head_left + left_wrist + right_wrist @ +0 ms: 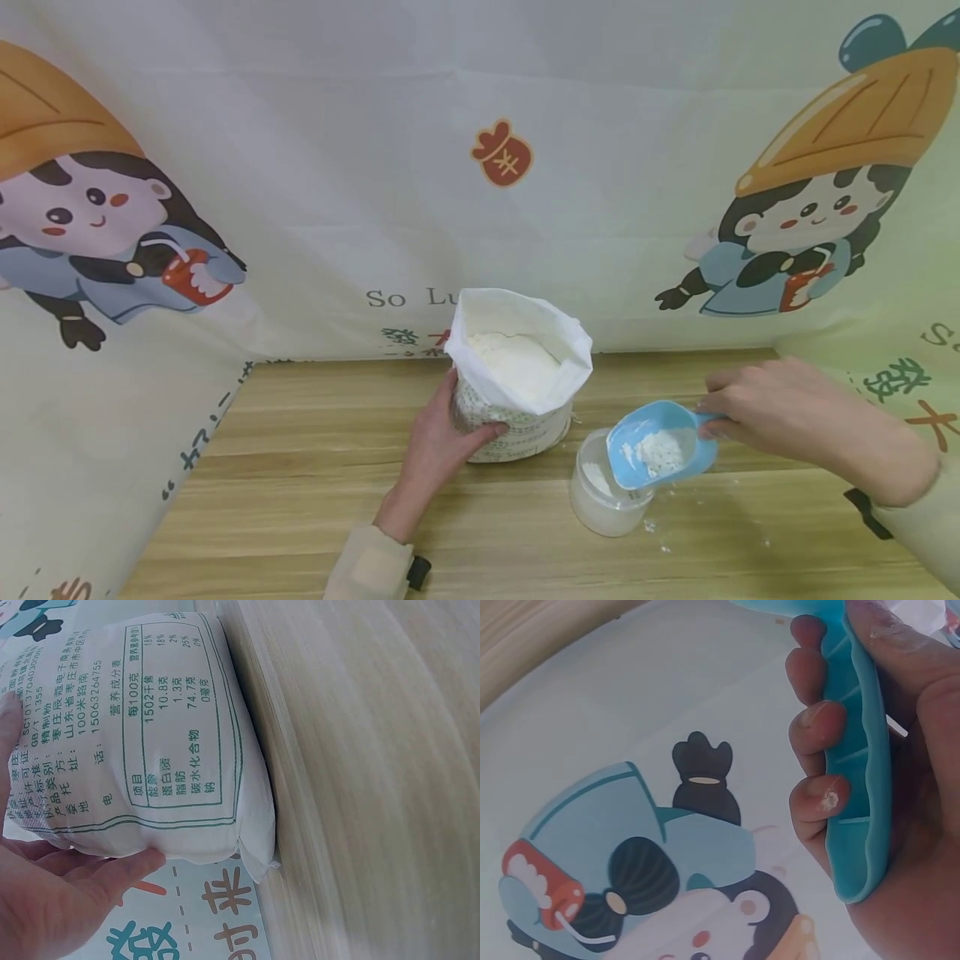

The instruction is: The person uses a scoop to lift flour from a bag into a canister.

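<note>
A white bag (517,408) stands upright, its mouth spread wide and full of flour (517,358). My left hand (442,437) grips the bag's left side, thumb across the front and fingers along the side; printed text covers the bag (127,735) in the left wrist view. Fingers wrapped round the handle, my right hand (795,417) holds a light blue scoop (701,467) with a heap of flour in it. Below and left of the scoop is a clear round tub (607,512) with some flour inside; the scoop overlaps its rim in the head view. The scoop's ribbed handle (859,787) fills my right palm.
The wood-grain table (300,467) carries small flour specks (665,548) right of the tub. A printed cloth (360,167) with cartoon figures hangs behind and along both sides, meeting the table's back edge just behind the bag.
</note>
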A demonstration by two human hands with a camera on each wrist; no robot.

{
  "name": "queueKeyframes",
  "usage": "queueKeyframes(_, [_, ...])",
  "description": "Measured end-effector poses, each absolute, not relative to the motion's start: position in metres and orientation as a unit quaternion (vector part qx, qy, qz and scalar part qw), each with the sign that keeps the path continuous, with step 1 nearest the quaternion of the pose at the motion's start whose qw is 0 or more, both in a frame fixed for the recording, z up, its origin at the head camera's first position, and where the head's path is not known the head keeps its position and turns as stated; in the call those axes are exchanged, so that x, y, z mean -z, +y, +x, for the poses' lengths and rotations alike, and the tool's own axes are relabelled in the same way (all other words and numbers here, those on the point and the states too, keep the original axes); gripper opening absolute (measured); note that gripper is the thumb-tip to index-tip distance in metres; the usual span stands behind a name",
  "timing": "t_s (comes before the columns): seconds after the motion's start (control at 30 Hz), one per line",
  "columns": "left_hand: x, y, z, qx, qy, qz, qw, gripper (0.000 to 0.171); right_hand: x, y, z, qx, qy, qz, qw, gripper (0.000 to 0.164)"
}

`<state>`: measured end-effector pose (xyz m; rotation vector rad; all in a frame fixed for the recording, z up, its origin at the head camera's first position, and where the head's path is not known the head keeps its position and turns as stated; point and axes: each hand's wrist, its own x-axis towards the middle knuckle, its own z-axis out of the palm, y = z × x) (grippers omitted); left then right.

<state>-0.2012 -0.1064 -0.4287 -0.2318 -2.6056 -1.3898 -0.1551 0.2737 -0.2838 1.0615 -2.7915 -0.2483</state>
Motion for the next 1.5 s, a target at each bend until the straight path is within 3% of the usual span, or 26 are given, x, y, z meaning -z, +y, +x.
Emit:
queueKeyframes(0.13, [0.429,-0.107,-0.202,0.469,-0.875,-0.080,0.092,0.109,0.282,0.268,-0.155,0.099,-0.926,0.357,0.073,0.029])
queueKeyframes(0.57, [0.429,-0.106,-0.202,0.466,-0.875,-0.087,0.099,0.108,0.277,0.252,-0.156,0.142,-0.911,0.376,0.090,0.018])
queueKeyframes(1.5, [0.429,-0.106,-0.201,0.467,-0.875,-0.082,0.096,0.109,0.279,0.236,-0.145,0.193,-0.873,0.408,0.183,0.029])
